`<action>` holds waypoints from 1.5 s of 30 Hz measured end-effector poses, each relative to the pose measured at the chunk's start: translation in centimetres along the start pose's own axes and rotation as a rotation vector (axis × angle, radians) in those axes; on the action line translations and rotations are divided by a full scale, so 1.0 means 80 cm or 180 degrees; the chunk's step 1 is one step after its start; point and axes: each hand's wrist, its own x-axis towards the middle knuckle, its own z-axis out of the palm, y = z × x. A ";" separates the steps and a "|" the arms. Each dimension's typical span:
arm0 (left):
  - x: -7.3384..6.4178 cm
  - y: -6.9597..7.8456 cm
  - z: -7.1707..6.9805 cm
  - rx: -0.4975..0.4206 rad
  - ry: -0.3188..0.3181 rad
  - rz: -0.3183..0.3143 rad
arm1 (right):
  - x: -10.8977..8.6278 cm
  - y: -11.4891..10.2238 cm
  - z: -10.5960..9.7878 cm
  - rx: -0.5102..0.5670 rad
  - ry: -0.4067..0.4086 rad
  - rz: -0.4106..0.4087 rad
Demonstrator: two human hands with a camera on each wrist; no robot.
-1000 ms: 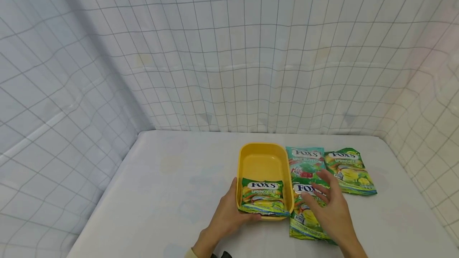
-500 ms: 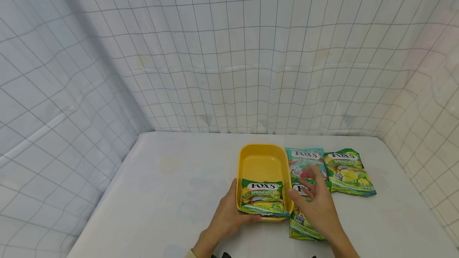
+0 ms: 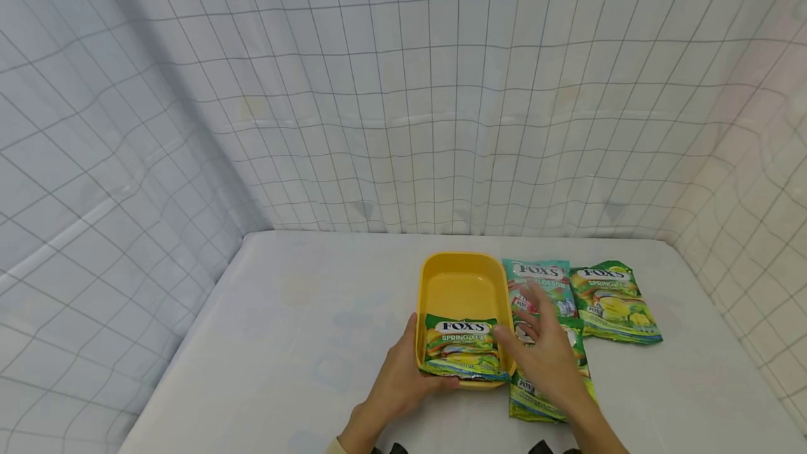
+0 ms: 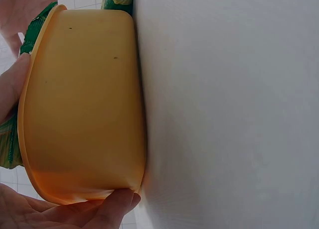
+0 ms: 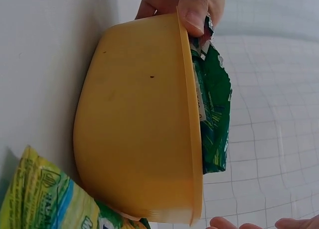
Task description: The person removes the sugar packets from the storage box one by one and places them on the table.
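Observation:
A yellow plastic tub (image 3: 463, 293) sits on the white table, with a green Fox's Spring Tea candy bag (image 3: 462, 347) lying in its near half. My left hand (image 3: 398, 378) grips the tub's near left corner, thumb along the near rim and fingers at the left wall. Over the tub's right rim hovers my right hand (image 3: 547, 359), fingers spread and holding nothing. Beneath that hand lies another green Spring Tea bag (image 3: 539, 406), partly covered. In the right wrist view, the green bag (image 5: 215, 109) sticks up past the tub's rim.
A teal Mint Blossom candy bag (image 3: 541, 273) lies right of the tub, towards the back. Farther right is one more Spring Tea bag (image 3: 614, 307). White cloth walls (image 3: 460, 104) with a grid pattern enclose the table at the back and both sides.
My right hand has moved left, from above the near Spring Tea bag to the tub's right rim. My left hand and the tub have stayed in place.

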 end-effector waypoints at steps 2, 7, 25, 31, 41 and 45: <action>0.000 0.000 0.000 0.0011 0.0002 -0.0003 | 0.002 0.000 0.003 0.0014 -0.0029 -0.0040; 0.000 -0.002 0.001 0.0024 0.0018 -0.0003 | 0.005 -0.001 0.009 0.0080 -0.0164 -0.0068; -0.002 -0.003 0.002 0.0001 0.0027 0.0070 | 0.015 -0.011 0.041 -0.0272 -0.0440 0.0199; -0.002 -0.003 0.001 0.0010 0.0038 0.0083 | 0.015 -0.011 0.049 -0.0444 -0.0432 0.0294; 0.000 -0.003 -0.001 0.0003 0.0005 0.0127 | 0.017 -0.007 0.058 -0.0536 -0.0601 0.0268; -0.002 -0.001 -0.001 -0.0003 0.0000 0.0093 | 0.020 -0.004 0.062 -0.0617 -0.0670 0.0307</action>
